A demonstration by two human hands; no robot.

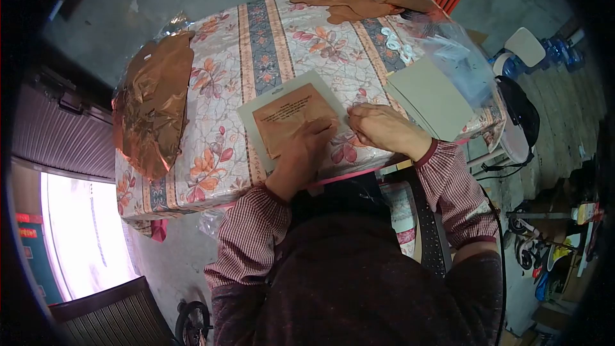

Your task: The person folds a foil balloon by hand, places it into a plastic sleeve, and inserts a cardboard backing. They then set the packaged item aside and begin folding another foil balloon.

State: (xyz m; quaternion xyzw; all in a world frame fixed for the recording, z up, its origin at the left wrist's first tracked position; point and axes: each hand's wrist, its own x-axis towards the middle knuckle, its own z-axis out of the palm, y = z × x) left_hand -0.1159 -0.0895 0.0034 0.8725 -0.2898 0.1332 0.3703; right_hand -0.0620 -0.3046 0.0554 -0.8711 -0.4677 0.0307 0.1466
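Observation:
A pale grey-green card (pixel 246 119) lies at a slant near the table's front edge, with a copper-brown panel (pixel 272 129) carrying dark printed lines on it. My left hand (pixel 306 150) rests over the panel's lower right part with its fingers curled together; anything in them is hidden. Just right of the card's edge, my right hand (pixel 384 129) is closed, thumb and fingertips pressed together low over the tablecloth. Whatever it pinches is too small to make out. A stack of plain pale cards (pixel 429 96) lies beyond my right hand.
Crumpled copper foil (pixel 157 99) covers the table's left end, and more brown foil (pixel 365 3) lies at the far edge. Clear plastic bags (pixel 464 67) and white twisted bits (pixel 396 45) sit at the right. The flowered tablecloth (pixel 218 115) hangs over the edge. A chair (pixel 525 48) stands beyond.

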